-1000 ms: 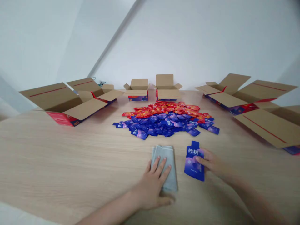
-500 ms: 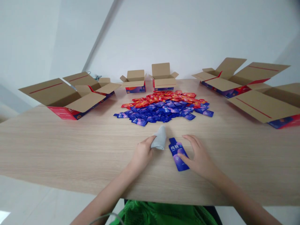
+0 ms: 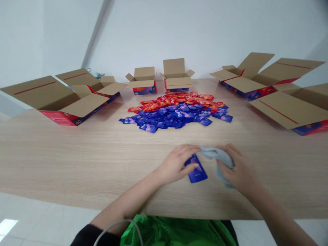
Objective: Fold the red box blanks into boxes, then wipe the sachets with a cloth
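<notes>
A blue spout-shaped sachet (image 3: 197,173) lies flat on the table in front of me, its upper end partly hidden by my left hand (image 3: 178,163). That hand is open, thumb and fingers apart over the sachet, fingertips close to one end of a grey cloth (image 3: 214,152); whether they touch it I cannot tell. My right hand (image 3: 237,167), slightly blurred, grips the folded cloth between thumb and fingers, with part of it hanging down. Beyond my hands lies a pile of blue sachets (image 3: 164,119) with red sachets (image 3: 174,99) behind them.
Open cardboard boxes stand around the pile: one at the near left (image 3: 69,109), two at the back, a box (image 3: 145,83) and another box (image 3: 176,83), and more at the right, including a near box (image 3: 287,109). The wooden table (image 3: 89,164) ends close to my body.
The cloth has passed from my left hand to my right. My left hand has moved right over the sachet, and my right hand has shifted right, away from it.
</notes>
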Available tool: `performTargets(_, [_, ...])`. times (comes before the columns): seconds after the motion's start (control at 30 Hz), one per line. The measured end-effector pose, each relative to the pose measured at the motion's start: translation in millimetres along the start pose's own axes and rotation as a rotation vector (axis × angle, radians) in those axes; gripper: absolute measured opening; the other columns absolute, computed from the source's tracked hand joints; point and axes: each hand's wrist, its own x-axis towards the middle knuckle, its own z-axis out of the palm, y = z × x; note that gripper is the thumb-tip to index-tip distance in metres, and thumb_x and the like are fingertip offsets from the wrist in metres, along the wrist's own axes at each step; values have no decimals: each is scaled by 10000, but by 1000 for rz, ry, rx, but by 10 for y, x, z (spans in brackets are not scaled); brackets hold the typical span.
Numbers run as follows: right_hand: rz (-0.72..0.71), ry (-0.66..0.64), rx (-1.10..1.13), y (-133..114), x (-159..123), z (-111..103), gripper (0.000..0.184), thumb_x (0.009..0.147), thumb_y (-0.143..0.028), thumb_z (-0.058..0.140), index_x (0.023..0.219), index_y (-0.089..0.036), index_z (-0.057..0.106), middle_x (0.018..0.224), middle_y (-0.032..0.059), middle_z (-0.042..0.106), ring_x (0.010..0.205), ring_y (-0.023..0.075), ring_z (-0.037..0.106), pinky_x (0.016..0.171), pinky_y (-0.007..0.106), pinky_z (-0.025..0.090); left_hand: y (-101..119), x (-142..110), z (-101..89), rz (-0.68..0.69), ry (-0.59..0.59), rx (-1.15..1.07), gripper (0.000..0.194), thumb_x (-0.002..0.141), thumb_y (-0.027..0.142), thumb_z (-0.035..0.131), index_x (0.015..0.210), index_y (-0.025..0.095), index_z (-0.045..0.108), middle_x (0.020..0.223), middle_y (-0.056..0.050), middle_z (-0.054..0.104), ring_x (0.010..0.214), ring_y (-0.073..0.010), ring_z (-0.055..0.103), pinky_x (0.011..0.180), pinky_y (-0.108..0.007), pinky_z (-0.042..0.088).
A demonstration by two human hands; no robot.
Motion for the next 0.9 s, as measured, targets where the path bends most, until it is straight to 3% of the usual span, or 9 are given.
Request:
performTargets(0.07, [79,93,-149,120,-15,34,369,881,-307,487,1222,-208,589,1053,115,626,910,281,627,788,404,512,-177,-8,84,-7,-75,188,421,1008,311,431,1418,219,448,1521,-69,427,1453,-231,279,1167,-428,265])
performTargets(0.17, [-25,-93,-300,262,-31,194,367,871,-359,526,1196,-209,609,1101,136,603,992,310,596,863,458,496,-367,-78,242,-62,-190,384,471,1012,385,414,1456,227,409,1531,-57,414,1444,-255,287,1154,-466,263])
performTargets(0.27, [-162,-221,-338,356,-34,384,355,848,-357,557,1158,-193,610,1267,156,543,1182,337,508,990,503,439,-378,-187,330,-277,-117,565,502,1008,415,400,1434,153,444,1472,-114,473,1322,-312,423,1043,-474,382])
performTargets(0.33, [-180,-251,-341,386,-27,460,364,850,-304,531,1190,-185,582,1312,151,519,1209,326,495,1000,498,438,-322,-276,318,-423,-64,660,494,998,404,409,1363,88,514,1378,-159,539,1191,-331,497,936,-460,438])
performTargets(0.4, [-173,-251,-356,403,-22,484,414,833,-250,516,1239,-182,554,1352,159,482,1225,334,488,982,492,452,-264,-386,266,-479,-56,687,464,993,383,411,1305,72,559,1285,-162,585,1089,-314,522,880,-442,449])
performTargets(0.53, [7,-189,-350,497,-3,416,541,841,-193,452,1381,-178,431,1344,193,449,1094,333,578,853,470,514,-198,-655,185,-493,-29,639,483,986,360,405,1381,96,489,1244,-135,593,1018,-280,515,872,-437,432])
performTargets(0.67, [202,-10,-249,586,158,312,466,901,-278,416,1352,-162,402,1230,193,521,1053,336,588,846,476,508,-177,-849,222,-513,40,582,507,973,349,430,1436,140,439,1380,-121,530,1127,-291,477,952,-466,395])
performTargets(0.77, [115,-11,-152,336,340,359,412,904,-278,426,1310,-206,444,1196,148,554,1081,313,573,889,455,492,-176,-883,264,-503,63,555,490,975,327,433,1442,179,434,1460,-94,480,1239,-299,422,992,-487,364])
performTargets(0.9, [-91,-42,-136,-420,432,725,421,913,-160,369,1294,-237,532,1268,126,524,1110,275,550,876,410,478,-162,-862,285,-492,60,565,501,976,348,437,1443,167,422,1487,-105,452,1280,-313,401,982,-502,366])
